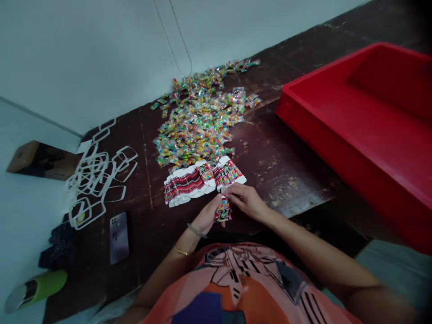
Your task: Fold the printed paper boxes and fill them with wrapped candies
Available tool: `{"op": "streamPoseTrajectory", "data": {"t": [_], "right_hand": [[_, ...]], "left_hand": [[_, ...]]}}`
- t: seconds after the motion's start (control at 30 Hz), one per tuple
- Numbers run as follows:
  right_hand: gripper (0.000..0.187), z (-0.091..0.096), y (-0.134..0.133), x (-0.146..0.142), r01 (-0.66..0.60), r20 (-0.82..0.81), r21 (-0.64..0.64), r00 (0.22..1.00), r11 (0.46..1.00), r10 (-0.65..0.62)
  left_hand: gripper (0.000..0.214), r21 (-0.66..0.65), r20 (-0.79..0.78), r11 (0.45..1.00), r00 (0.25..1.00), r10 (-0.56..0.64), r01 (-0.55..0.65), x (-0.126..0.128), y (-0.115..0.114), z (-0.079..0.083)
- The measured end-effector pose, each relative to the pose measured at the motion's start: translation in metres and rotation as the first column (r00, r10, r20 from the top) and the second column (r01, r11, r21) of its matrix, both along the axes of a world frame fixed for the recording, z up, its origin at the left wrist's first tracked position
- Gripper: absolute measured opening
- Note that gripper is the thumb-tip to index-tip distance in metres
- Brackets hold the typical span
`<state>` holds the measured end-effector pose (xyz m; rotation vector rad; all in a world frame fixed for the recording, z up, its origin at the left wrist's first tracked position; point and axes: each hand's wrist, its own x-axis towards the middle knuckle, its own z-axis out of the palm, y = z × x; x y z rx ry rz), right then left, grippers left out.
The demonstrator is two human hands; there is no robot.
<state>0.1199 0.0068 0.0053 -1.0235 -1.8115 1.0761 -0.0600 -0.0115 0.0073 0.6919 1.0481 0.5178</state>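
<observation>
Both my hands meet near the front edge of a dark wooden table [286,166]. My left hand [209,216] and my right hand [243,199] are closed on one small printed card [222,211] with a colourful picture, held upright between them. Just beyond them lies a fanned row of similar red and white printed cards [189,183]. Farther back spreads a big heap of small colourful candy packets [202,117].
A large red plastic tray [364,117] stands on the right. White cut-out card frames [97,180] lie scattered at the left, with a phone [119,237] face down, a dark cloth [57,252] and a green bottle [37,290] near the left edge.
</observation>
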Motion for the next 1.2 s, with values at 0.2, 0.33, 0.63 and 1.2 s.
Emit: {"op": "streamPoseTrajectory", "data": {"t": [0.2, 0.33, 0.63, 1.2], "right_hand": [[0.028, 0.005, -0.013, 0.002, -0.098, 0.031, 0.088, 0.995, 0.991, 0.096], [0.016, 0.001, -0.025, 0.014, 0.080, -0.128, -0.168, 0.987, 0.982, -0.102], [0.026, 0.025, -0.019, 0.120, 0.071, 0.223, -0.353, 0.975, 0.933, 0.011], [0.025, 0.004, 0.000, 0.020, 0.271, 0.203, 0.131, 0.934, 0.954, -0.293]], "left_hand": [[0.070, -0.045, 0.020, 0.996, 0.997, 0.079, -0.078, 0.008, -0.004, 0.002], [0.076, -0.110, 0.073, 0.993, 0.995, 0.062, -0.054, 0.031, -0.014, 0.006], [0.045, -0.031, 0.163, 0.999, 0.986, -0.026, 0.032, 0.021, -0.001, -0.005], [0.030, 0.129, 0.042, 0.982, 0.991, 0.130, -0.135, 0.028, 0.024, 0.005]]}}
